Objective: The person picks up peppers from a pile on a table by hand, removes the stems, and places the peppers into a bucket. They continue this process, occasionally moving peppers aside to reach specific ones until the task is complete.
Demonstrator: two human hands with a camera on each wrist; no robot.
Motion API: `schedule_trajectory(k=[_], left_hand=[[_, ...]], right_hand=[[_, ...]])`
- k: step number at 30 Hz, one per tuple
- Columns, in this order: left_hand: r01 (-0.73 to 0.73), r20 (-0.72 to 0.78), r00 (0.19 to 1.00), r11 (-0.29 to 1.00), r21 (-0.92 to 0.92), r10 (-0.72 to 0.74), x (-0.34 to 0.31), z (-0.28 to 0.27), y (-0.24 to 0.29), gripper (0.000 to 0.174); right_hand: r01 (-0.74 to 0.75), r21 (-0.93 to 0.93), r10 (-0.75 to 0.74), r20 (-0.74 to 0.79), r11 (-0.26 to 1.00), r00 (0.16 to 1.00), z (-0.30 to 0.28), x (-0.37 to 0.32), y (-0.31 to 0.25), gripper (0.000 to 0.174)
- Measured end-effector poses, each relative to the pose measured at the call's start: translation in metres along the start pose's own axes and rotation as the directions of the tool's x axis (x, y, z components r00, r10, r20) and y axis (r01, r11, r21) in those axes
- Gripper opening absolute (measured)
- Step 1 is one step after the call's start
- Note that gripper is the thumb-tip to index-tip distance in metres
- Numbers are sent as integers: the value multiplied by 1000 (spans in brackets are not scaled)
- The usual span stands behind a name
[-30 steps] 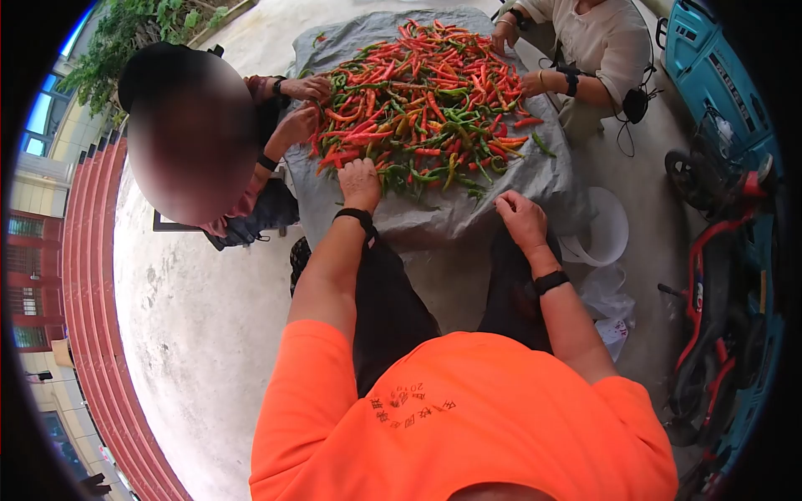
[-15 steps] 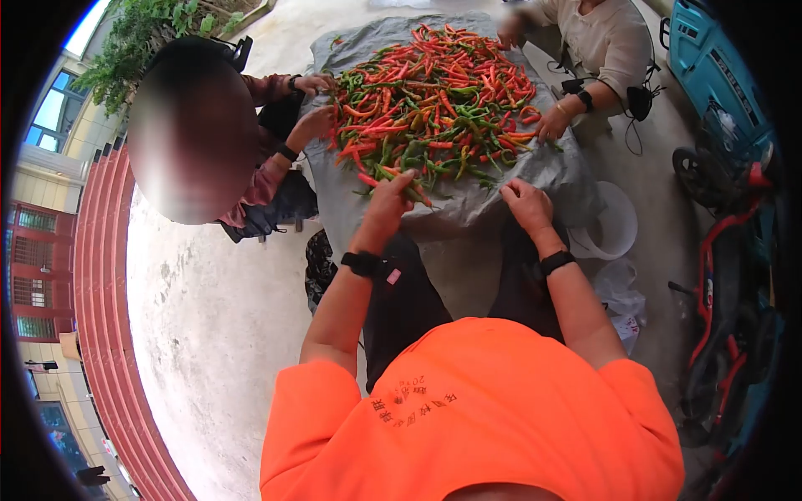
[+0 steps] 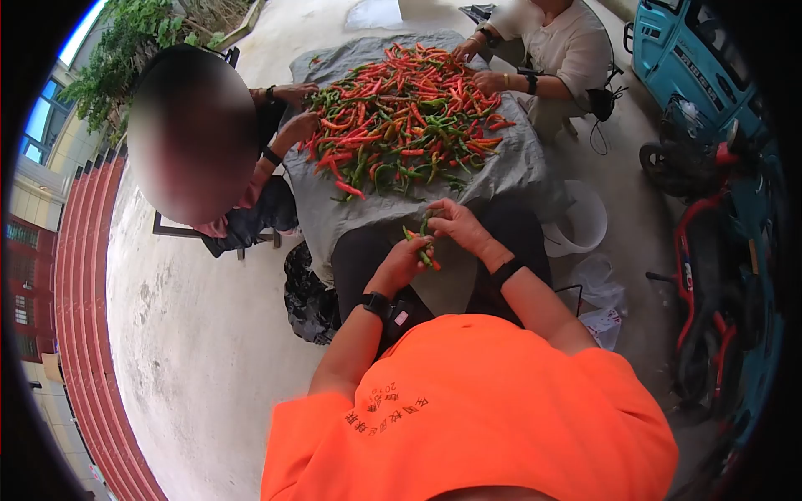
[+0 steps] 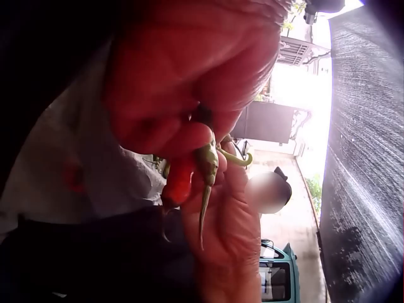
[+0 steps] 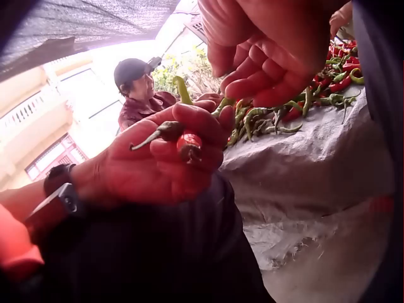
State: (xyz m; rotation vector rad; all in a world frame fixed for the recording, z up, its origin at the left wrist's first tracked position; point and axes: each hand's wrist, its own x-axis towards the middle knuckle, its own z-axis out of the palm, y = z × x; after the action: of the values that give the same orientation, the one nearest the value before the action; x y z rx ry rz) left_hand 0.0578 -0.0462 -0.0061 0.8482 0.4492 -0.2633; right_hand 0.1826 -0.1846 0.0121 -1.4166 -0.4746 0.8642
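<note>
In front of my lap, my left hand [image 3: 399, 267] grips a small bunch of chili peppers. In the left wrist view, a red chili pepper [image 4: 178, 183] and a green chili pepper [image 4: 207, 163] poke out between its fingers, stems down. My right hand [image 3: 461, 227] has come up beside it, fingers curled, pinching the end of a green chili pepper [image 5: 222, 106] that stands up from the left hand. Beyond both hands lies a large heap of red and green chili peppers [image 3: 409, 117] on a grey sheet [image 3: 518, 171].
Two people sit at the sheet, one at the left [image 3: 192, 134] and one at the far right [image 3: 555, 50], hands at the heap. A white bucket [image 3: 589, 217] and a plastic bag [image 3: 597, 280] stand right of my legs. A teal vehicle [image 3: 693, 67] is parked at the right.
My left hand has left the heap's near edge and drawn back toward my lap with chili peppers. My right hand has moved left to meet it.
</note>
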Motion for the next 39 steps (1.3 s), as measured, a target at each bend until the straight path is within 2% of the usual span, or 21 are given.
schedule_trajectory(k=[2, 3, 5, 8, 11, 12, 15, 18, 21, 24, 27, 30, 33, 34, 37, 39], left_hand=[[13, -3, 1000, 998, 60, -12, -4, -3, 4, 22], [27, -4, 1000, 993, 114, -27, -6, -5, 6, 23], [54, 6, 998, 977, 205, -56, -8, -8, 4, 25], [79, 15, 996, 952, 295, -87, -11, -9, 1, 26], [97, -42, 995, 940, 327, -88, -8, -12, 1, 28], [91, -44, 996, 961, 263, -83, -11, -8, 3, 30], [81, -76, 995, 948, 308, -60, -8, -14, 3, 31], [-58, -183, 975, 936, 347, 129, -2, -16, -5, 33], [-100, -174, 975, 973, 208, 138, 2, -24, -7, 34], [-77, -149, 984, 983, 164, 102, 4, -18, -7, 30], [-77, -101, 990, 978, 192, 98, -1, -13, -5, 24], [-92, -93, 989, 971, 221, 115, -4, -9, -2, 21], [-23, -113, 991, 927, 373, 70, -9, -3, 1, 22], [-16, -113, 992, 933, 359, 61, -8, -4, 0, 20], [-15, -132, 989, 944, 330, 62, -9, -1, 2, 20], [-17, -144, 988, 950, 310, 64, -5, -4, 1, 20]], right_hand=[[2, 51, -3, 12, 999, 1000, 8, -6, -9, 28], [19, 15, -19, -13, 1000, 1000, 8, -4, -4, 25], [54, -150, -67, -85, 987, 994, 7, -4, 5, 21], [40, -382, -89, -113, 923, 990, 6, -6, 6, 21], [121, -446, -192, -117, 887, 974, 2, -1, 13, 23], [81, -392, -158, -170, 916, 973, 4, -1, 11, 22], [108, -263, -197, -339, 959, 920, -1, 5, 15, 20], [65, 64, -36, -384, 996, 923, -16, 7, 10, 19], [-40, 52, 47, -158, 998, 986, -12, 0, 4, 19], [-73, -46, 76, 72, 996, 994, 1, -5, 7, 17], [-72, -60, 79, 136, 996, 988, 8, -6, 7, 17], [-99, -111, 111, 110, 989, 988, 2, 1, 16, 16], [-79, -185, 96, 87, 980, 992, 3, 1, 19, 16], [-112, -213, 134, 93, 971, 987, 3, 0, 18, 15], [-115, -195, 128, 53, 974, 990, 4, 0, 15, 16], [-130, -84, 125, -55, 988, 991, 1, 3, 12, 16]])
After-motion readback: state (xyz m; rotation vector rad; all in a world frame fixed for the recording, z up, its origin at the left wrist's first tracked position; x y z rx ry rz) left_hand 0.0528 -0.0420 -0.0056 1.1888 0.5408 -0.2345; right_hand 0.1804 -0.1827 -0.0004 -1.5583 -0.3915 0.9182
